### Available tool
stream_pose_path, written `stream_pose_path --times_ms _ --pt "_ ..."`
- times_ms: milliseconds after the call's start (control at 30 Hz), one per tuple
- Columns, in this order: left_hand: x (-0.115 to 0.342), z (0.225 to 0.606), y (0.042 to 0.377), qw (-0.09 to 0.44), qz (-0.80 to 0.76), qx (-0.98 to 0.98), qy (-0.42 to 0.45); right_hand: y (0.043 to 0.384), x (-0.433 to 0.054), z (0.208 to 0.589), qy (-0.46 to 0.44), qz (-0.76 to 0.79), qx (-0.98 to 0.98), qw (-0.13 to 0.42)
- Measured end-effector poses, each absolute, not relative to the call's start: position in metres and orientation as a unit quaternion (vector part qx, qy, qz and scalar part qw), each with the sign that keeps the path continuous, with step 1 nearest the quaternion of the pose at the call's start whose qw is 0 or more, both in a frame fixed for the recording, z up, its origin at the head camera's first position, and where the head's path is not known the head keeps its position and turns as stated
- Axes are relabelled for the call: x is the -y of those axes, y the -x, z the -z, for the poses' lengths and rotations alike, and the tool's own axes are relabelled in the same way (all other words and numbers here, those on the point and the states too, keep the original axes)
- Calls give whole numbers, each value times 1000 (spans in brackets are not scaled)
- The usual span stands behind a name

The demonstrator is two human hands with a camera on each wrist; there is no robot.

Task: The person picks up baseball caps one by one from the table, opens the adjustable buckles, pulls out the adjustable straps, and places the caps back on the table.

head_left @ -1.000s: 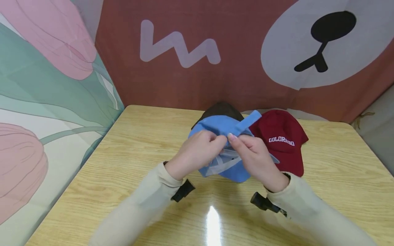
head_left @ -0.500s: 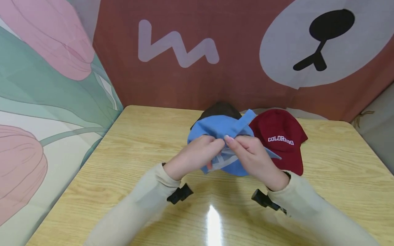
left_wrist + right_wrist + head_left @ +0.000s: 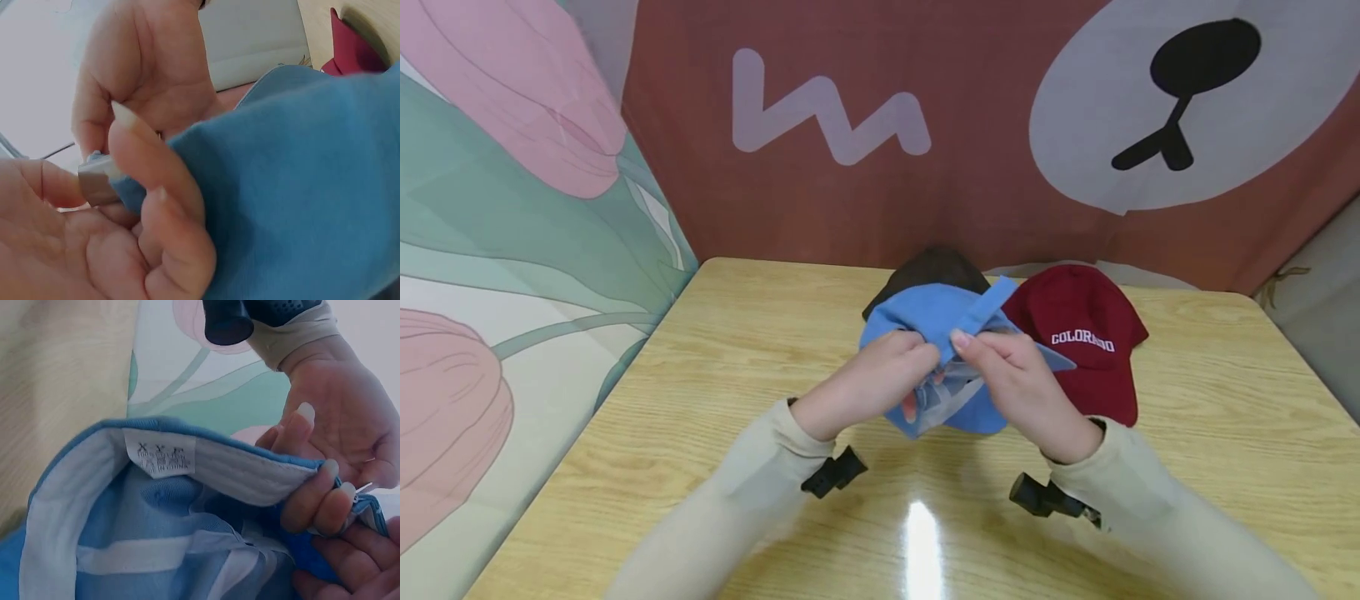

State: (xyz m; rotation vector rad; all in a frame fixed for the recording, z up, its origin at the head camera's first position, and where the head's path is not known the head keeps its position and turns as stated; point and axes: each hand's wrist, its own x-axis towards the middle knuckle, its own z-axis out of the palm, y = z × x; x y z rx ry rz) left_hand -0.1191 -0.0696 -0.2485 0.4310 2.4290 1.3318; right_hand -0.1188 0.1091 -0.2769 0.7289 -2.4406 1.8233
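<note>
Both hands hold a light blue baseball cap (image 3: pixel 904 310) over the table, its pale-lined inside facing the person. My left hand (image 3: pixel 880 375) grips the edge of the cap's back opening, with finger and thumb beside a metal buckle (image 3: pixel 99 182). Close by on the right, my right hand (image 3: pixel 1018 379) pinches the blue strap (image 3: pixel 988 304), whose free end sticks up to the right. In the right wrist view, a white label (image 3: pixel 161 453) is sewn to the inner band. Fingers partly hide how the strap passes the buckle.
A dark brown cap (image 3: pixel 936 268) lies behind the blue one. To its right sits a dark red cap (image 3: pixel 1086 304) with white lettering. All are on a wood-grain table (image 3: pixel 775 333), backed by a printed brown cloth (image 3: pixel 850 208).
The strap's free end has shifted down and to the left. Both hands stay close together on the cap, which has tilted slightly. The other caps have not moved.
</note>
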Motion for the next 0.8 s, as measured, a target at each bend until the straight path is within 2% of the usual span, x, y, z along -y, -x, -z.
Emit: stream_pose_path --times_ms 267,800 --pt "72 251 117 183 -496 -829 -184 114 -107 278 -211 -650 730 -25" --pt "63 264 114 120 -586 -782 -175 118 -96 281 -172 -732 659 -9"
